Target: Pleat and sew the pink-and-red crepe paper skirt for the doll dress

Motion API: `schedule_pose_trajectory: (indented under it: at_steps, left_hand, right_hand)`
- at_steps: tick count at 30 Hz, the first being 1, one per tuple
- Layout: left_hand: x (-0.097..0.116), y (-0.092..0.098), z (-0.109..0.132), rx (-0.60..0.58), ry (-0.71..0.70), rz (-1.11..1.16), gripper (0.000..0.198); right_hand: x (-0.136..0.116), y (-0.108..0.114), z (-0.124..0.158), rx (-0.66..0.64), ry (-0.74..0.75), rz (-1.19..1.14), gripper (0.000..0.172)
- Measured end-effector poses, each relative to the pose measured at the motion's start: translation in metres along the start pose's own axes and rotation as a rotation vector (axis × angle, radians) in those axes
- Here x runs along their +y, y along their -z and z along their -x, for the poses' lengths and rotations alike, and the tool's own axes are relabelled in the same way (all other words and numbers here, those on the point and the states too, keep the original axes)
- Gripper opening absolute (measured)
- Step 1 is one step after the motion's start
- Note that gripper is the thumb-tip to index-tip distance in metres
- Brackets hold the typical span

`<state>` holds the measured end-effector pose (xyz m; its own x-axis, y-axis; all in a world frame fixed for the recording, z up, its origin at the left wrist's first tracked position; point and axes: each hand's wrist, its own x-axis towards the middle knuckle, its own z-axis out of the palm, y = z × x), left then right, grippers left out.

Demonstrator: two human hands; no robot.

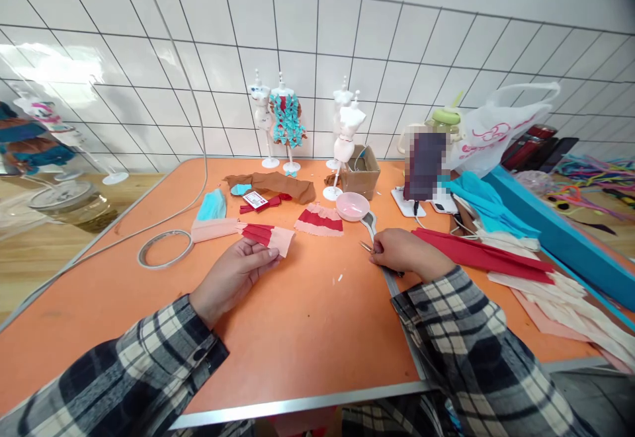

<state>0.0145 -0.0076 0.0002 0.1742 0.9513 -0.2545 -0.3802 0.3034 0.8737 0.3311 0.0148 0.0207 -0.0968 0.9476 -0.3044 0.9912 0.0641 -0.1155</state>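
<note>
Fabric strip (282, 240), pink with red pleats (258, 233), pinched in left grip (237, 270); right grip (407, 252) wrapped round some metal-tipped tool (366, 246).

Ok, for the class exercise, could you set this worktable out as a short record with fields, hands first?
Left hand: pinches a pink-and-red strip
Right hand: holds a metal-tipped tool, type unclear
Beyond hands: striped patch, pink bowl
Back: bare form, dressed form, box
Right side: red cloth, plastic bag
</note>
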Motion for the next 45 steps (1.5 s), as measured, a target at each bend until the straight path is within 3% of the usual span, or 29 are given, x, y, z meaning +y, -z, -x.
schedule_pose_trajectory:
  at_steps: [3,5,8,11,13,17,21,27,45]
  left_hand:
    - [-0.003,0.000,0.000,-0.008,-0.019,-0.045,0.033]
    - [-0.004,0.001,0.000,-0.019,-0.042,-0.080,0.034]
    - [-0.005,0.000,0.000,-0.019,-0.085,-0.123,0.033]
    - [-0.004,-0.001,0.002,-0.012,-0.117,-0.157,0.036]
    - [-0.003,-0.003,0.003,-0.002,-0.119,-0.190,0.038]
    - [-0.003,-0.005,0.006,0.008,-0.116,-0.279,0.039]
    - [-0.004,-0.010,0.010,-0.023,-0.136,-0.321,0.035]
    - [-0.006,-0.013,0.011,-0.064,-0.139,-0.355,0.033]
    - [-0.009,-0.012,0.010,-0.063,-0.144,-0.402,0.037]
  right_hand:
    - [-0.018,0.001,0.006,0.119,0.101,-0.038,0.006]
    - [-0.036,-0.003,0.014,0.219,0.243,-0.279,0.008]
    - [-0.064,-0.017,0.029,0.044,0.363,-0.668,0.019]
    - [-0.084,-0.037,0.036,-0.079,0.418,-0.851,0.034]
    - [-0.091,-0.048,0.036,-0.114,0.433,-0.916,0.031]
    - [-0.096,-0.058,0.030,-0.191,0.330,-1.023,0.021]
    - [-0.098,-0.058,0.029,-0.053,0.357,-0.949,0.026]
    - [-0.100,-0.061,0.032,-0.276,0.298,-1.103,0.030]
    - [-0.097,-0.058,0.030,-0.371,0.316,-1.253,0.038]
